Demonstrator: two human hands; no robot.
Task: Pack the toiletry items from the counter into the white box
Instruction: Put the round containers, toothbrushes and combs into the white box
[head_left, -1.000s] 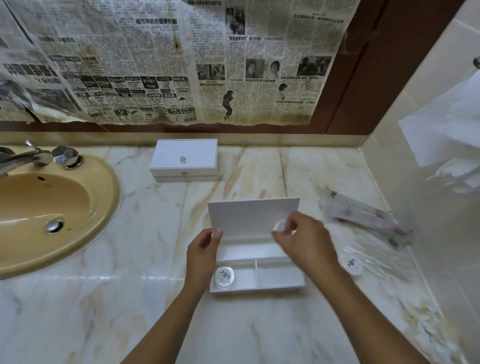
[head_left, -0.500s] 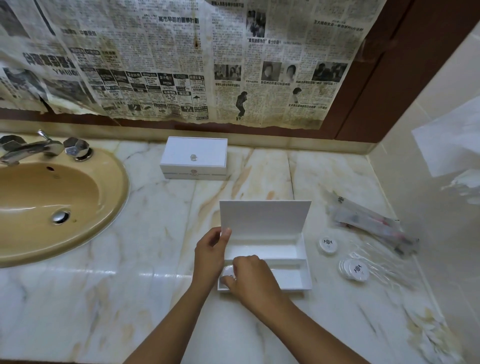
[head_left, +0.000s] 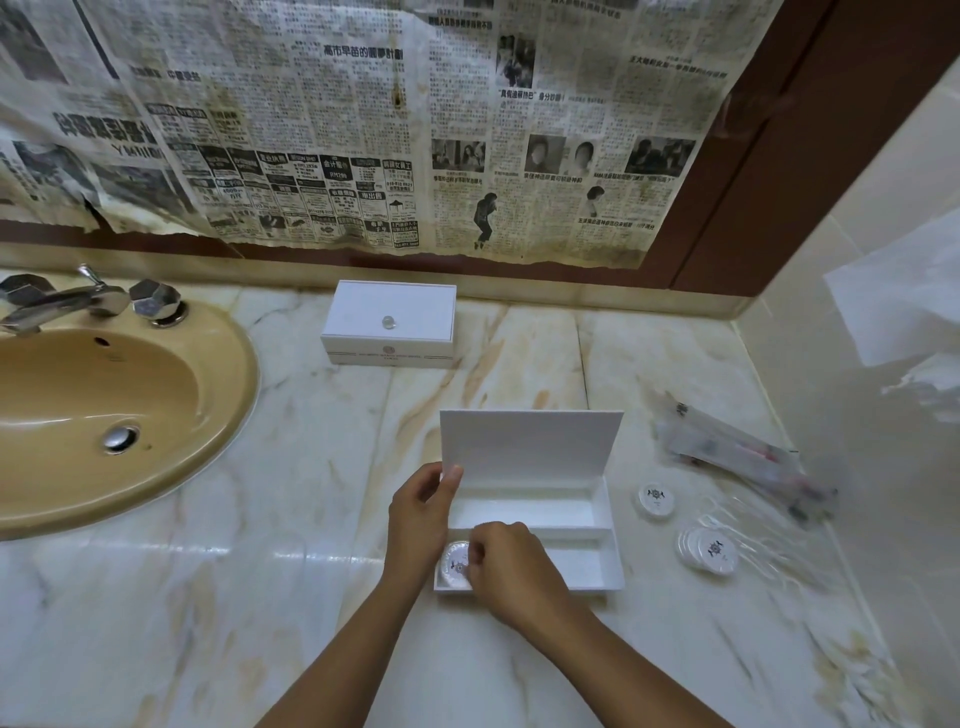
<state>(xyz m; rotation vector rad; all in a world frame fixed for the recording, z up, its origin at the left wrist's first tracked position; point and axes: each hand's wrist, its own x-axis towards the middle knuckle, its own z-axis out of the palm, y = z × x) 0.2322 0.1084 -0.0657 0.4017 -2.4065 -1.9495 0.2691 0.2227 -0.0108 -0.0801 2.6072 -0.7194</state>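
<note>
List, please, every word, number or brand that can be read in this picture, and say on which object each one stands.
"高市早苗的國夢計劃": headline on the newspaper covering the wall.
"RM289": small advertisement on the same newspaper.
"合计服": above that price; reading uncertain.
Other newspaper text: too small or blurred.
Closed white box by the wall: printed emblem and lines, too small.
Round packets on the counter: dark emblem, no legible words.
</note>
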